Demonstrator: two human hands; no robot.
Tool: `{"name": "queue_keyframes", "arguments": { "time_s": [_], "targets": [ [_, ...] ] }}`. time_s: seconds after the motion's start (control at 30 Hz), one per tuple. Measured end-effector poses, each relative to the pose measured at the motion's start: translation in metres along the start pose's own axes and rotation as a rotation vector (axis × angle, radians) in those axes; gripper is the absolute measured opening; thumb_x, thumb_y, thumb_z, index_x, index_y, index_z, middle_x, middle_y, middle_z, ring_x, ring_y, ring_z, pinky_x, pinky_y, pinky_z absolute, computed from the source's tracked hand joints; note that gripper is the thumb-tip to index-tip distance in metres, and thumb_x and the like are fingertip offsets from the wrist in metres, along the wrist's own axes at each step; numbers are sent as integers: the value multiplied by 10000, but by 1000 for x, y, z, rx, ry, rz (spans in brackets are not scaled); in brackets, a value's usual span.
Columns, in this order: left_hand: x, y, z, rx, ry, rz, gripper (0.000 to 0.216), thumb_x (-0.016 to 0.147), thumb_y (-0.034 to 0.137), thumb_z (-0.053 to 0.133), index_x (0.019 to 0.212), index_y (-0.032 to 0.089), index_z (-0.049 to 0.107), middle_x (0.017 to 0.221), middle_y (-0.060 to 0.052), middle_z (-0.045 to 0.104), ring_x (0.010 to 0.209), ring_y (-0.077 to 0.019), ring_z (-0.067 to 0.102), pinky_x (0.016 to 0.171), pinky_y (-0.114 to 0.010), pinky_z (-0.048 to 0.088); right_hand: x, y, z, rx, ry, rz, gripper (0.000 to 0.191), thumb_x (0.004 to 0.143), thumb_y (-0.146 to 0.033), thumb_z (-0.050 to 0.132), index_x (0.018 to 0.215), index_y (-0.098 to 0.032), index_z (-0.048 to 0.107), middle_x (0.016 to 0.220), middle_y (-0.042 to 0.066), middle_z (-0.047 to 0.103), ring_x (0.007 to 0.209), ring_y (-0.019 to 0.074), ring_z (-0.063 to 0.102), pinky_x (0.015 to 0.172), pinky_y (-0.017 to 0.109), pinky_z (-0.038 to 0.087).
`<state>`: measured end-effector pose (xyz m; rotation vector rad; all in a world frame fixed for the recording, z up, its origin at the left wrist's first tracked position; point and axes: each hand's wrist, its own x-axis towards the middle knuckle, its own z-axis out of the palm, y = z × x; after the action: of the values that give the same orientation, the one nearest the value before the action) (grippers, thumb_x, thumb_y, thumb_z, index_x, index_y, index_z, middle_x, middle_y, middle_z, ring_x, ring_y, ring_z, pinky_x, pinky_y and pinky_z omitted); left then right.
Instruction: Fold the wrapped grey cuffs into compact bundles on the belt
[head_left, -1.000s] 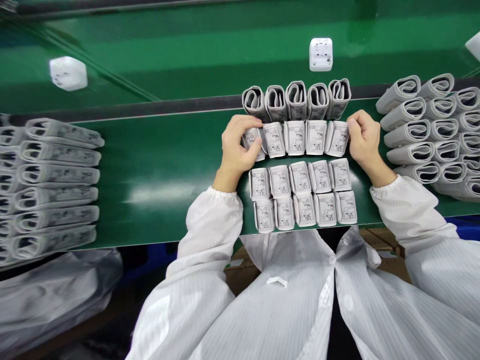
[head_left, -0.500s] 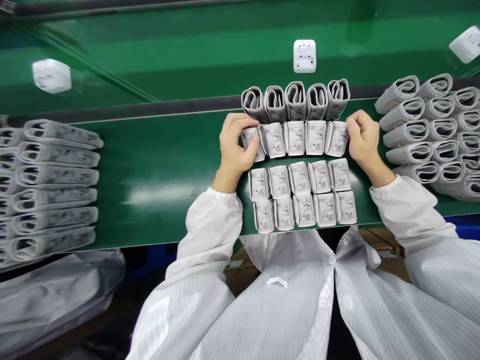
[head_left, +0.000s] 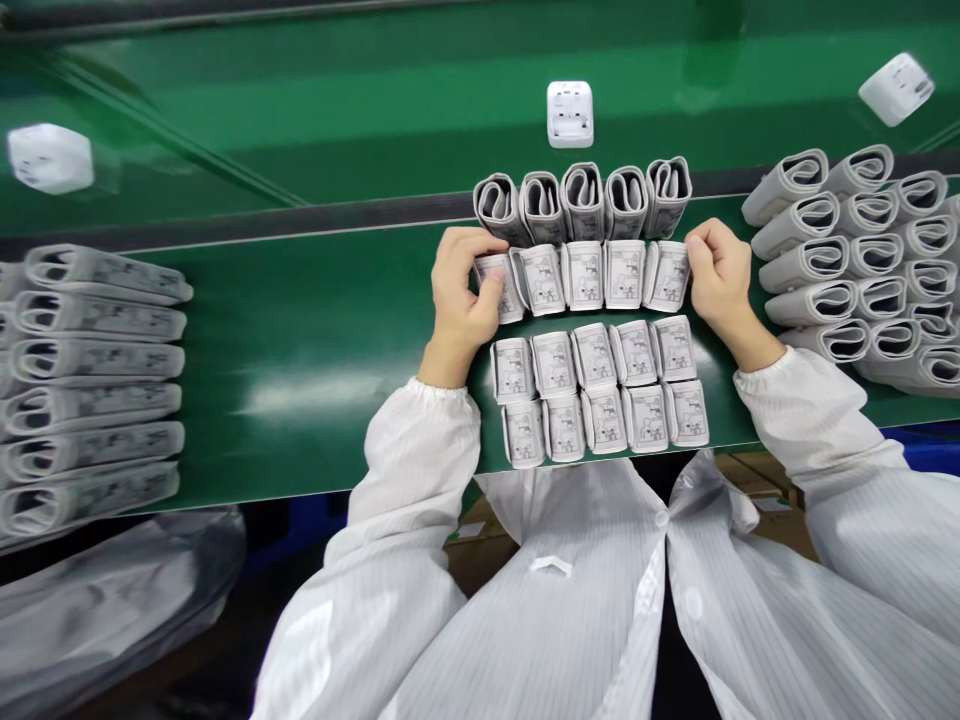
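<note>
Several grey folded cuffs, apparently blood pressure cuffs, stand in rows in front of me, printed with line drawings. My left hand [head_left: 466, 285] curls round the leftmost cuff [head_left: 498, 285] of the middle row, thumb on its front and fingers over its top. At the other end of that row, the bent fingers and thumb of my right hand [head_left: 721, 272] press against the rightmost cuff [head_left: 666, 276]. Behind this row, touching it, rolled cuffs [head_left: 583, 205] show their coiled ends. Nearer me lie two more rows of folded cuffs [head_left: 596, 355], apart from my hands.
Stacks of folded cuffs rise at the left [head_left: 97, 360] and right [head_left: 814, 262] of the green work surface [head_left: 322, 330]. Beyond a dark edge strip, white devices [head_left: 570, 115] lie on a green belt [head_left: 420, 120]. A grey plastic bag [head_left: 127, 590] hangs at lower left.
The white devices on the far belt have shifted left. Both hands keep their hold at the row's ends, and the cuffs sit only slightly further left in view.
</note>
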<state>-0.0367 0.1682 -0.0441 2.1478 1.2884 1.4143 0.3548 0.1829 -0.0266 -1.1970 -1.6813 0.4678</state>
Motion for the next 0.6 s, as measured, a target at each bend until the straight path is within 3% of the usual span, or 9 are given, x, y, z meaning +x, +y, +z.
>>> {"name": "queue_keyframes", "arguments": {
  "time_s": [0.17,0.4,0.6],
  "targets": [
    [-1,-3,0,-7,2,-25,623,1091,856,563,1256,286,753,1219,-106,744,1221,-346,742,1139,-573,594,1,-3,0,23,15,-23,501,1182,-662,520,844,-294,555,701,-29,526,623,179,474,636,390,385],
    [-4,-5,5,18,49,-72,678,1037,914,583,1260,284,705,1182,-91,666,1169,-321,713,1079,-536,609,0,2,0,-22,-31,59,499,1177,-682,518,861,-298,549,739,-19,499,676,193,487,732,396,480],
    [-2,-1,8,-30,112,-137,726,976,956,637,1219,274,685,1120,-74,610,1121,-305,699,1082,-537,616,-1,1,0,-54,-117,153,400,1068,-638,766,919,-316,582,667,-66,408,653,199,497,728,388,511]
  ]
}}
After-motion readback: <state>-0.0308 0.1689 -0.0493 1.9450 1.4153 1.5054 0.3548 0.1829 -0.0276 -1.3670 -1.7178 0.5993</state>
